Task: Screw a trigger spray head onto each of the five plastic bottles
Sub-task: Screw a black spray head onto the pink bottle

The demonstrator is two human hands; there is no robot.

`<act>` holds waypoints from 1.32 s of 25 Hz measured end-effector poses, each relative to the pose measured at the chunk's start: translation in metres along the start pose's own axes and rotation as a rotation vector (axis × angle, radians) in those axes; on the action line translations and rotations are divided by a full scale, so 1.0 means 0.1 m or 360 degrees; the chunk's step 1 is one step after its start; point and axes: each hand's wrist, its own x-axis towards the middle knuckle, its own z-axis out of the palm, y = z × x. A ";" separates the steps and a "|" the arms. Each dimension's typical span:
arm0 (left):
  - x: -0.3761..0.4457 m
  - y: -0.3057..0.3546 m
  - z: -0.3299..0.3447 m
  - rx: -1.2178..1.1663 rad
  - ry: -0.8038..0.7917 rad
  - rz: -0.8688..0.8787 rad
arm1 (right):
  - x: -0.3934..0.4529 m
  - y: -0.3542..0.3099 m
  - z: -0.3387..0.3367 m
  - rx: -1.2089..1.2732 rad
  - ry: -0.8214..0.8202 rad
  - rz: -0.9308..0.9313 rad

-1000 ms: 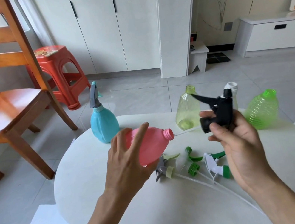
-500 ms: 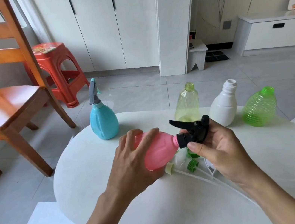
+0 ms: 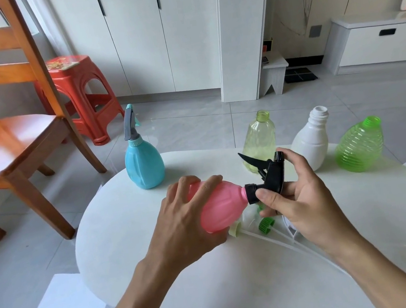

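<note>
Above the table (image 3: 131, 248), left hand (image 3: 182, 228) grips pink bottle (image 3: 221, 204); right hand (image 3: 299, 199) holds its black spray head (image 3: 268, 177).

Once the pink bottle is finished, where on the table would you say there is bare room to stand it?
Bare tabletop lies left of the left hand, in front of the blue bottle. The near edge is also bare. Under the right hand the loose spray heads crowd it.
</note>
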 end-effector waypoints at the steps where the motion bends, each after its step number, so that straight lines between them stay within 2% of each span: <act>1: 0.00 0.00 0.00 0.0009 0.0003 0.0005 | -0.02 0.01 0.03 -0.0067 0.0035 -0.0030; 5: 0.02 0.00 0.00 -0.0011 -0.0008 0.0007 | -0.07 0.00 0.04 -0.0563 0.0149 -0.0282; 10: 0.02 -0.03 0.01 -0.0138 -0.0058 -0.0045 | -0.06 0.00 0.04 -0.1267 0.0021 -0.0760; 16: 0.03 -0.12 -0.05 -0.0016 -0.0038 0.0036 | 0.04 0.06 -0.10 -0.1739 -0.0076 -0.0857; 19: 0.04 -0.13 -0.07 0.0046 -0.0064 0.0065 | -0.03 0.02 -0.01 -0.1906 0.0087 -0.0859; 22: 0.04 -0.14 -0.04 0.0049 -0.0057 0.0076 | -0.06 0.00 0.04 -0.1974 0.0256 -0.0871; 24: 0.02 -0.16 -0.02 0.0034 -0.0052 0.0060 | -0.04 0.03 0.00 -0.1911 0.0245 -0.0918; 29: 0.01 -0.22 -0.03 0.0026 -0.0040 0.0051 | 0.04 0.07 -0.10 -0.1901 0.0280 -0.1232; 31: 0.01 -0.23 -0.03 0.0042 -0.0065 0.0057 | 0.08 0.09 -0.14 -0.1777 0.0162 -0.1316; 33: 0.01 -0.23 -0.02 0.0101 -0.0071 0.0089 | 0.06 0.10 -0.13 -0.1532 0.0043 -0.1152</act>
